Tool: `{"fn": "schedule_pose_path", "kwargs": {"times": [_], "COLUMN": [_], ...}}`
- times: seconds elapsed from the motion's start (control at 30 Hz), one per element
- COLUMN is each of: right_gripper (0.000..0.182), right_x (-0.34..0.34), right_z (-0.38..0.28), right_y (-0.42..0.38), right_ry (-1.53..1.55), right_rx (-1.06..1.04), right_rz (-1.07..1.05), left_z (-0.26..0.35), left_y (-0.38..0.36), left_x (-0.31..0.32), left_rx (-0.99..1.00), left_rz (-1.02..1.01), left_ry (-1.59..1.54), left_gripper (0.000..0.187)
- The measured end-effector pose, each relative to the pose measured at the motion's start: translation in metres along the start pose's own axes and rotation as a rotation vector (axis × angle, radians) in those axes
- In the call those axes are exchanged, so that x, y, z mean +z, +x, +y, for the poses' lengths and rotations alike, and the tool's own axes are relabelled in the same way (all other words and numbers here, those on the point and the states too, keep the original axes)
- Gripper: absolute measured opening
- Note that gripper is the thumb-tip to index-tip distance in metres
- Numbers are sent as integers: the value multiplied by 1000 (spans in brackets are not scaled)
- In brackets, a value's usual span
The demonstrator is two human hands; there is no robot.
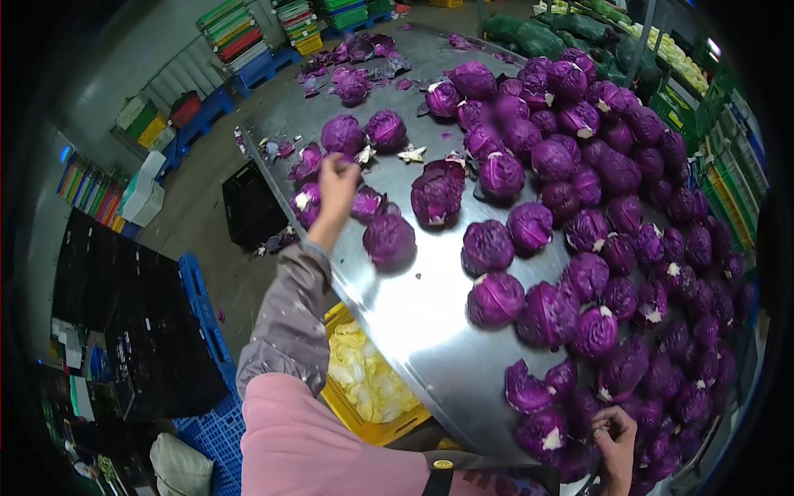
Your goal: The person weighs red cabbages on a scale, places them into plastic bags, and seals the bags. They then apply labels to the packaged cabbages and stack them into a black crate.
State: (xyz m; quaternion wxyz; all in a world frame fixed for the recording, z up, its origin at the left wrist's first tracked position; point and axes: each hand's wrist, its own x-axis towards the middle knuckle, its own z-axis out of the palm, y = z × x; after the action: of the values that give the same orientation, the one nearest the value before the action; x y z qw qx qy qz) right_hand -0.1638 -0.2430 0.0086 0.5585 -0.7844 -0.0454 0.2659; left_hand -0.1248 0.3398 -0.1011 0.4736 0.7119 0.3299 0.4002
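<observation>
My left hand (337, 186) reaches over the left side of the steel table, its fingers curled among red cabbages. Just beyond it lies a red cabbage (341, 135), with a loose cabbage leaf (307, 161) to its left. Whether the fingers pinch anything is hidden. Low on the right, my right hand (615, 438) is bent closed, fingertips drawn together beside a red cabbage (542, 431) with a pale cut stem. What it holds, if anything, I cannot make out. Another red cabbage (389, 240) sits alone nearer to me.
A large pile of red cabbages (587, 231) covers the right of the steel table (413, 322). Trimmed leaves (360, 51) litter its far end. Below the near edge stands a yellow crate (382, 430) of pale leaves. A black crate (252, 205) is on the floor at left.
</observation>
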Motion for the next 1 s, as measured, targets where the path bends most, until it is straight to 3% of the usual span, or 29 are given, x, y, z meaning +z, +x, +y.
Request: {"fn": "schedule_pose_path", "kwargs": {"times": [0.1,0.13,0.27,0.33,0.4,0.53,0.57,0.73,0.83,0.87,0.93,1.0], "right_gripper": [37,37,38,17,18,19,19,20,20,20,21,23], "right_x": [13,17,24,26,27,27,28,28,28,28,26,28], "right_z": [-6,-9,-11,-19,-19,-14,-13,-7,-6,-7,-4,-3], "right_y": [23,31,62,71,81,96,98,105,100,98,93,91], "right_ry": [32,29,41,-14,12,15,23,50,58,51,59,63], "right_rx": [26,33,127,262,307,392,401,371,359,351,339,324], "right_rz": [0,10,-9,-76,-58,-62,-79,-130,-141,-146,-162,-179], "left_z": [-18,-24,-39,-38,-39,-76,-74,-88,-99,-92,-69,-53], "left_y": [81,101,150,160,166,183,180,182,190,186,169,156], "left_x": [-13,-13,15,32,47,49,47,23,10,10,15,19], "left_rx": [120,125,147,203,172,109,183,330,70,73,-203,-216], "left_rz": [141,73,-29,-70,-179,-244,-221,-79,70,75,34,31], "left_ry": [547,672,921,1052,1296,1164,1166,1085,531,530,-196,-354], "left_gripper": [70,79,89,93,99,91,81,73,76,76,72,70]}}
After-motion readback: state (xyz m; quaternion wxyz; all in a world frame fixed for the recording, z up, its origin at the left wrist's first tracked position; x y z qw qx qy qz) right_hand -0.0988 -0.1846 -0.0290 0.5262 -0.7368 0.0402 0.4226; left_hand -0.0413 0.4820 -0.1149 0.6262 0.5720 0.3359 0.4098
